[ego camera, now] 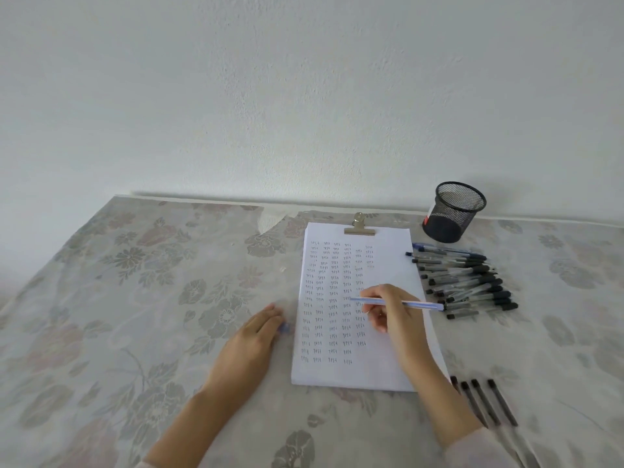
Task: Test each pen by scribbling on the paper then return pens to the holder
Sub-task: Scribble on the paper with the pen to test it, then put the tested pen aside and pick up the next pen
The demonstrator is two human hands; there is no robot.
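Grey and faded-pink flowers are seen patterned across the pale bench [135,298]. The white paper [388,265] is filled with rows of small blue marks. A pale blue pen [405,303] is spotted above it. Black mesh is noted on the holder [452,214], a red-and-white label showing through, and black caps on the clear-barrelled pile of pens [472,285].

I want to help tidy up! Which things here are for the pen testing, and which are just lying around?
For the job: blue pen in the right hand, paper, pile of pens, four pens nearer, mesh holder.
Just there: flowered cloth, metal clip; blurry blue bit by the left hand, cannot tell.
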